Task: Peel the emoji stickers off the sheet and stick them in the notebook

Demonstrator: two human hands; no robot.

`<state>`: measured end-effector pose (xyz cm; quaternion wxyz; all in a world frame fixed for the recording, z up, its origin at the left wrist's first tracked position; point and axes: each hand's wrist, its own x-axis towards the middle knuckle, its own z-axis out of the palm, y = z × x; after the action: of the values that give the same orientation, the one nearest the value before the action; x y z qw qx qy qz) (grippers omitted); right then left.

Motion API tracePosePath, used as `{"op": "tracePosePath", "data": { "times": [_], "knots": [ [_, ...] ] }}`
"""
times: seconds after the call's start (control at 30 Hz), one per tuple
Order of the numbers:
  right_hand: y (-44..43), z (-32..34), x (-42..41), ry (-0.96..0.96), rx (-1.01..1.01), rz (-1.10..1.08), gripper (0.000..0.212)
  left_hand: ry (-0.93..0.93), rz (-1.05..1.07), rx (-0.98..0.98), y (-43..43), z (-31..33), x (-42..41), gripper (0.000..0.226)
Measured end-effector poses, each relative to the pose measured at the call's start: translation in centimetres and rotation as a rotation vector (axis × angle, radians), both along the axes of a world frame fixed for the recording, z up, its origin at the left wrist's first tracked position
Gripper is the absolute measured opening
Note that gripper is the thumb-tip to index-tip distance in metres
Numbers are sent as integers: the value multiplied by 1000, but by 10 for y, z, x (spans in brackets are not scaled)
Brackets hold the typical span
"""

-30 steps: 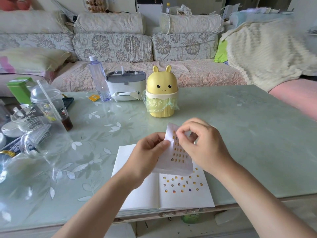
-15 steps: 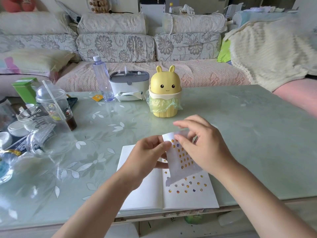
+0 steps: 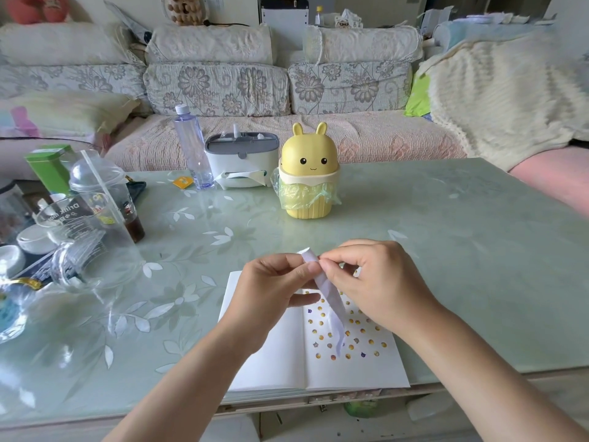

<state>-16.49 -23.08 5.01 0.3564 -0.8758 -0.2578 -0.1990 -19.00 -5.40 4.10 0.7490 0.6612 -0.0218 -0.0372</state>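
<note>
Head view: left hand (image 3: 274, 290), right hand (image 3: 377, 287) both pinching curled sheet (image 3: 333, 304); notebook (image 3: 275, 357) beneath them well stickered; leftovers hidden.

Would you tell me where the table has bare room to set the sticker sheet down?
Bare table lies right of the notebook and bunny bin. The left end is crowded with cups and bowls.
</note>
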Motion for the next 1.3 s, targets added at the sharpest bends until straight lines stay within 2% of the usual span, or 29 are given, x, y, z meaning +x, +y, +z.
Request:
{"op": "tracePosePath", "data": {
  "times": [0.07,0.17,0.23,0.37,0.5,0.67,0.8,0.9,1.03,1.13,1.23,1.3],
  "knots": [
    [0,0,-1,-27,-36,-10,33,-10,9,47,-1,2,-1,11],
    [0,-1,-3,-79,-98,-52,25,-31,32,113,-2,4,-1,20],
    [0,-2,-3,-80,-104,-77,17,-32,40,129,-3,4,-1,18],
    [-1,0,-7,-17,-34,-109,17,-26,29,135,-5,5,-1,13],
    [-1,1,-6,120,101,-97,14,17,27,59,-6,3,-1,9],
    [-2,3,-8,188,128,-74,6,12,5,45,-5,3,0,10],
    [-1,2,-6,177,127,-58,13,-1,11,92,-2,2,2,10],
    [1,1,-4,317,191,-41,17,-11,18,134,-1,2,2,10],
    [6,1,-1,595,412,-4,14,4,44,163,0,3,1,9],
    [10,0,-4,682,525,-12,13,44,88,139,2,3,0,10],
    [11,-4,-8,610,519,-14,13,71,185,125,5,3,-1,10],
    [6,-14,-12,310,280,-28,15,67,289,106,9,1,-1,11]
  ]
}}
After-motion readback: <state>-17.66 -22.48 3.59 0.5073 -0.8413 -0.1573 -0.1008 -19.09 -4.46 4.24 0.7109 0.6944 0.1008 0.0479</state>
